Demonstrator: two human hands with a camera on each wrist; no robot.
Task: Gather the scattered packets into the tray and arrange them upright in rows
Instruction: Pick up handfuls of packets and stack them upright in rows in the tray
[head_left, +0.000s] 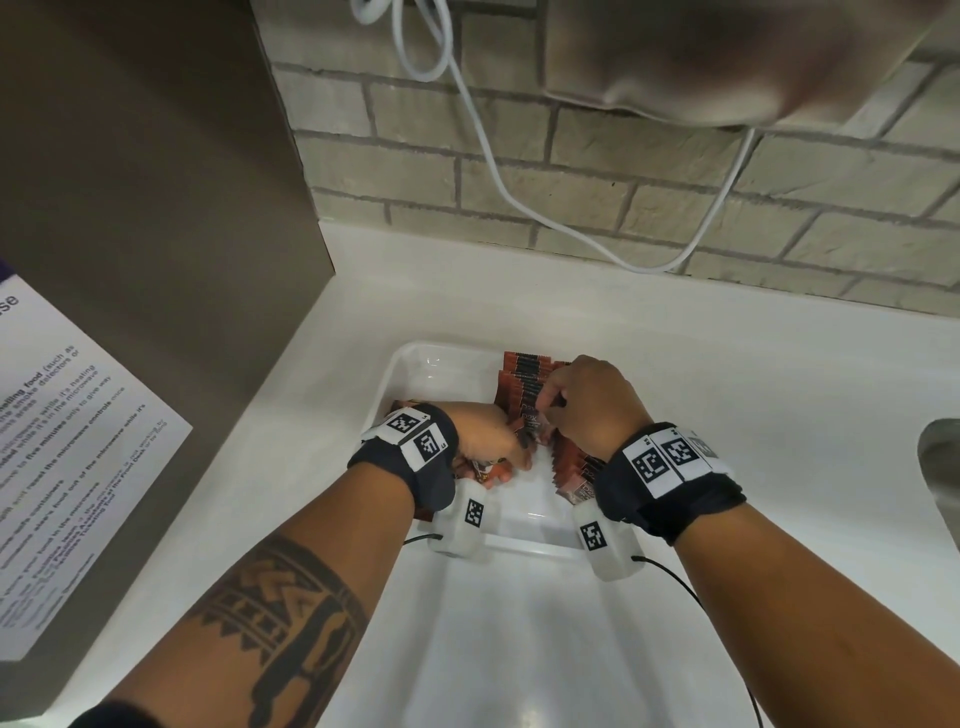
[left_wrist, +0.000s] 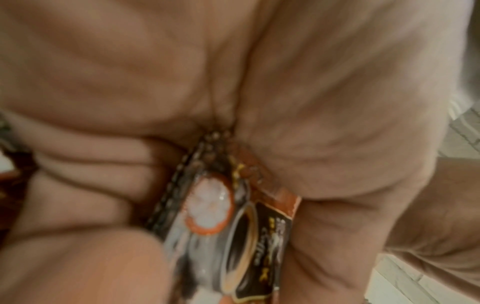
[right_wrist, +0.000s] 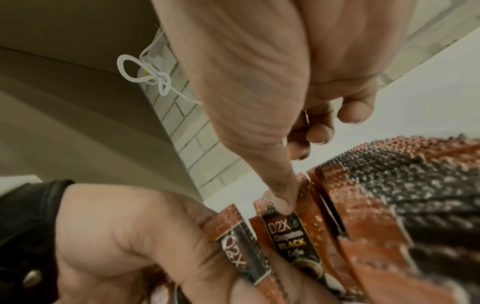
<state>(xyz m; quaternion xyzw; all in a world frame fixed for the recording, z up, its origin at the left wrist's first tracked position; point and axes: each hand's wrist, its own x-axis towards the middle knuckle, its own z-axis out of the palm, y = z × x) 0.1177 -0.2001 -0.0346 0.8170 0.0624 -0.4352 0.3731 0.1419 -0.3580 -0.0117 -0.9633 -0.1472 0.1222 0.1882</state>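
A white tray (head_left: 401, 372) sits on the white counter. A row of upright orange-brown coffee packets (head_left: 523, 375) runs along its right side; in the right wrist view the row (right_wrist: 369, 205) fills the right. My left hand (head_left: 485, 434) grips a few packets (left_wrist: 228, 216) over the tray's middle, also seen as packets (right_wrist: 235, 240) in the right wrist view. My right hand (head_left: 584, 402) pinches the top of the front packet (right_wrist: 293, 236), thumb tip on its upper edge. Loose packets (head_left: 485, 470) lie flat under my left hand.
A tall brown appliance side with a printed notice (head_left: 78, 441) stands at the left. A white cable (head_left: 498, 171) hangs along the brick wall behind. A metal sink rim (head_left: 940, 467) shows at the right edge. A second white tray (head_left: 519, 649) lies nearer me.
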